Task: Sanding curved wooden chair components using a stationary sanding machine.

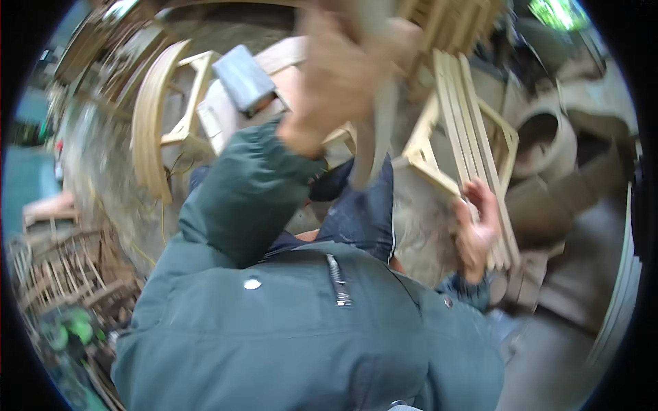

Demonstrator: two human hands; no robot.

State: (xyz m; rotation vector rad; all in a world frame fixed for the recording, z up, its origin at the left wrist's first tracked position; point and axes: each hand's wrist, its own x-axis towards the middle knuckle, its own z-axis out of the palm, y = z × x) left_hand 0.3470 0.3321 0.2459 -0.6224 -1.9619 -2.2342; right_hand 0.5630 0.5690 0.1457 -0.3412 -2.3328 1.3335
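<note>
Raised at the top middle, my left hand [336, 85] is blurred by motion. It is closed around a pale curved wooden strip [377, 140], whose lower end hangs over my legs. My right hand [476, 226] is at the right, palm partly up and fingers apart, beside a row of long straight wooden strips [466, 123]. Whether its fingertips touch the strips I cannot tell. Those strips lie across a light wooden frame stand [421, 154]. To the left of my left hand sits a grey-blue block [244, 79].
Several curved wooden strips [152, 120] lean stacked against another wooden stand [188, 127] at the left. A round, hollow, dusty form [552, 147] stands at the far right. Wooden racks [68, 270] and a green machine [72, 329] are at the lower left.
</note>
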